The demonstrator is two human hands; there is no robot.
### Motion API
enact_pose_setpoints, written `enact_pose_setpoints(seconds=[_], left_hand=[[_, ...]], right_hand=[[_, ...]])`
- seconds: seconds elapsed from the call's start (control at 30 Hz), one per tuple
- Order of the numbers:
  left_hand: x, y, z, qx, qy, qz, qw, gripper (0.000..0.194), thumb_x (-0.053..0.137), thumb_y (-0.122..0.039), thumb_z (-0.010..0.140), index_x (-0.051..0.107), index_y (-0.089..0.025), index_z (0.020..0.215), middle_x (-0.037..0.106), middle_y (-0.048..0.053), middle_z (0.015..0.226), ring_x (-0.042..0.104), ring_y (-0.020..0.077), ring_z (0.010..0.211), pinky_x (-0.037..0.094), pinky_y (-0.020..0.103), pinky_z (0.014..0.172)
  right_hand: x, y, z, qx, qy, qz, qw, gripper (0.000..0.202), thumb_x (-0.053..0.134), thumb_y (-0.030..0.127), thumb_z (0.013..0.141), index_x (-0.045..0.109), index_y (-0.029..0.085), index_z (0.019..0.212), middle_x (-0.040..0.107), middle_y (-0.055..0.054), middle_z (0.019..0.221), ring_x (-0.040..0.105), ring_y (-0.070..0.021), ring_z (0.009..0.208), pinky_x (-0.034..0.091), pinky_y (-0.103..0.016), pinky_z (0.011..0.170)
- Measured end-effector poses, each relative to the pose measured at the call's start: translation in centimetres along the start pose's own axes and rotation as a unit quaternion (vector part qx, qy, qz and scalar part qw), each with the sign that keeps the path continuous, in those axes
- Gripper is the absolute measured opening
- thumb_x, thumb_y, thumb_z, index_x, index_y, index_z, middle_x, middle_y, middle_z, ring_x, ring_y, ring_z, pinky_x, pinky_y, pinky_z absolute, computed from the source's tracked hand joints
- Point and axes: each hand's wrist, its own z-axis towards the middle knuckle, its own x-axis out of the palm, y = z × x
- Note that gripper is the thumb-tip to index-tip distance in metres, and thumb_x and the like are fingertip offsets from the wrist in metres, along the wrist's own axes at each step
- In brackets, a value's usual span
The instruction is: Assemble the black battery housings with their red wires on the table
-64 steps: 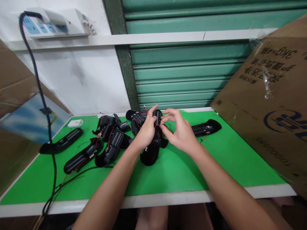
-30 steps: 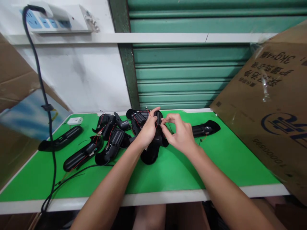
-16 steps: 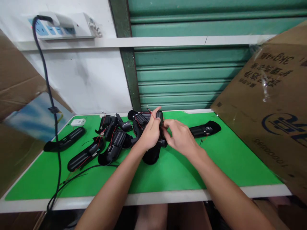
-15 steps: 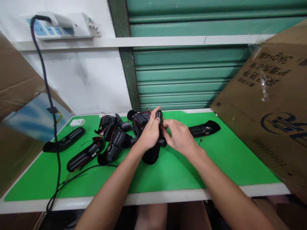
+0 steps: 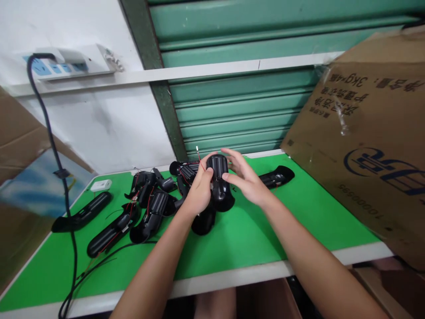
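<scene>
A glossy black plastic housing (image 5: 222, 188) is held up over the green mat, its ribbed end at the top and flared end below. My left hand (image 5: 201, 188) grips its left side, thumb on the front. On the right side, my right hand (image 5: 244, 179) touches the housing with its thumb, the other fingers spread behind. A thin red wire with a white connector (image 5: 197, 149) sticks up by my left fingers. Below the held piece lies another black part (image 5: 203, 221). More black housings with red wires (image 5: 154, 212) are heaped to the left.
One black housing (image 5: 277, 177) lies right of my hands. At the left are a long black housing (image 5: 83, 212), a small white box (image 5: 101, 185) and a hanging black cable (image 5: 68, 199). A large carton (image 5: 365, 177) borders the green-topped table (image 5: 265, 270) on the right.
The held housing has turned so its broad glossy face shows. My right fingers have spread from their pinch. The camera view has shifted and tilted.
</scene>
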Motion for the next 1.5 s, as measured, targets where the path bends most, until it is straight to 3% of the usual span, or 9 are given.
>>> enact_pose_setpoints(seconds=[0.1,0.2,0.3,0.47,0.6,0.8,0.93,1.2,1.5], left_hand=[[0.0,-0.2,0.0,0.008,-0.001,0.057,0.998,0.045,0.041,-0.039,0.102,0.049,-0.023,0.143,0.049,0.009,0.153,0.042,0.0246,0.146,0.029,0.041,0.125],[-0.6,0.2,0.4,-0.001,0.013,0.048,0.999,0.049,0.046,-0.035,0.098,0.049,-0.024,0.145,0.049,0.008,0.154,0.041,0.0254,0.147,0.030,0.042,0.124],[-1.3,0.6,0.6,-0.018,0.048,0.014,0.999,0.063,0.054,-0.027,0.090,0.041,-0.025,0.151,0.053,0.009,0.150,0.053,0.0255,0.136,0.041,0.043,0.117],[-1.5,0.5,0.7,0.027,0.053,0.046,0.997,0.066,0.065,-0.028,0.087,0.041,-0.021,0.147,0.056,0.013,0.143,0.053,0.0233,0.134,0.037,0.041,0.120],[-1.5,0.6,0.7,0.006,0.063,0.021,0.998,0.067,0.069,-0.033,0.086,0.042,-0.021,0.146,0.061,0.011,0.134,0.057,0.0234,0.129,0.039,0.043,0.118],[-1.5,0.7,0.6,0.019,0.059,0.026,0.998,0.062,0.068,-0.032,0.087,0.044,-0.021,0.143,0.061,0.012,0.132,0.060,0.0234,0.125,0.042,0.043,0.116],[-1.5,0.7,0.5,0.033,0.059,0.044,0.997,0.059,0.065,-0.029,0.089,0.043,-0.020,0.143,0.060,0.014,0.136,0.058,0.0241,0.130,0.041,0.043,0.117],[-1.5,0.8,0.4,0.040,0.072,0.070,0.994,0.056,0.063,-0.024,0.090,0.043,-0.022,0.142,0.055,0.014,0.146,0.058,0.0242,0.131,0.042,0.045,0.118],[-1.3,1.3,0.5,0.083,0.066,0.115,0.988,0.058,0.057,-0.018,0.089,0.039,-0.018,0.144,0.051,0.017,0.150,0.049,0.0261,0.143,0.036,0.047,0.124]], right_hand=[[-0.3,-0.5,0.2,0.015,0.036,0.034,0.999,0.060,0.064,0.028,0.090,0.046,0.028,0.146,0.056,-0.010,0.148,0.056,-0.0228,0.137,0.046,-0.044,0.115],[-0.5,-1.0,0.4,0.018,0.028,0.041,0.999,0.056,0.066,0.030,0.089,0.050,0.026,0.143,0.062,-0.012,0.142,0.063,-0.0238,0.129,0.051,-0.046,0.110],[-0.6,-1.2,0.5,0.022,0.005,0.045,0.999,0.053,0.067,0.031,0.089,0.051,0.025,0.139,0.067,-0.012,0.134,0.069,-0.0230,0.118,0.055,-0.044,0.103],[-0.3,-1.2,0.4,0.003,-0.026,0.022,0.999,0.048,0.066,0.030,0.089,0.049,0.026,0.134,0.063,-0.011,0.138,0.066,-0.0220,0.122,0.055,-0.043,0.105],[-0.2,-1.0,0.2,0.000,-0.008,0.004,1.000,0.053,0.062,0.027,0.091,0.044,0.026,0.141,0.060,-0.012,0.143,0.065,-0.0213,0.124,0.054,-0.042,0.106],[-0.2,-0.6,-0.1,0.017,0.032,-0.040,0.999,0.070,0.059,0.020,0.088,0.035,0.028,0.153,0.047,-0.013,0.155,0.068,-0.0221,0.117,0.063,-0.029,0.078],[-0.3,-0.6,-0.1,0.021,0.039,-0.025,0.999,0.069,0.062,0.020,0.086,0.036,0.027,0.149,0.051,-0.014,0.149,0.069,-0.0216,0.113,0.060,-0.025,0.070],[-0.3,-0.6,-0.2,0.054,0.054,0.015,0.997,0.063,0.064,0.017,0.085,0.037,0.027,0.141,0.059,-0.011,0.133,0.071,-0.0168,0.095,0.060,-0.027,0.073],[0.6,-0.8,-0.4,0.037,0.017,0.000,0.999,0.062,0.064,0.019,0.086,0.036,0.027,0.141,0.059,-0.009,0.132,0.068,-0.0187,0.102,0.059,-0.031,0.084]])
